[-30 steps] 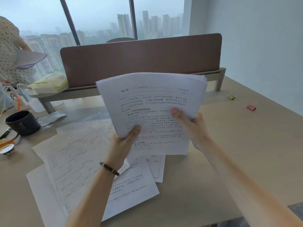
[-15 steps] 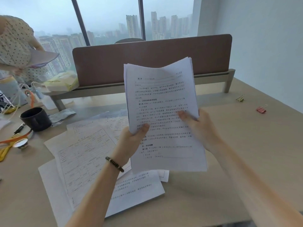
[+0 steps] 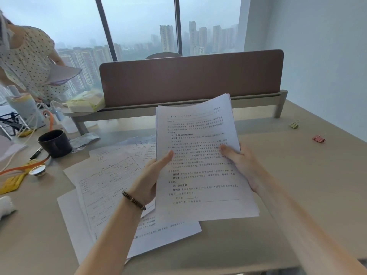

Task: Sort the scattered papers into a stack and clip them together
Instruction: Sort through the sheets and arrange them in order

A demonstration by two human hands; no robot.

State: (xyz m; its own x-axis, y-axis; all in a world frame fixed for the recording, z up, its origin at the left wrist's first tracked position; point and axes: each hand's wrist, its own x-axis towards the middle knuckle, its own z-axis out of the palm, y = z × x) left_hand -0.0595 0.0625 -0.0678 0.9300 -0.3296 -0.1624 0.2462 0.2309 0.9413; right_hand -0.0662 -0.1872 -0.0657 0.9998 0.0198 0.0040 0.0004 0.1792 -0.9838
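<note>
I hold a stack of printed white papers (image 3: 200,135) upright in portrait, lifted above the desk. My left hand (image 3: 151,179) grips its left edge, thumb on the front sheet. My right hand (image 3: 242,163) grips the right edge, thumb across the text. Several loose sheets (image 3: 103,187) with forms and text lie spread on the desk under and left of my left arm. A red binder clip (image 3: 319,139) and a yellow-green binder clip (image 3: 294,125) lie apart at the far right of the desk.
A dark mug (image 3: 54,142), a pen, orange cable and small clutter sit at the left. A brown divider panel (image 3: 190,76) closes the desk's far side. A person in a dotted top (image 3: 25,62) stands at the far left holding papers. A white wall runs along the right.
The stack was turned from landscape to portrait and has come lower and nearer to me. Both hands kept their grip on its side edges.
</note>
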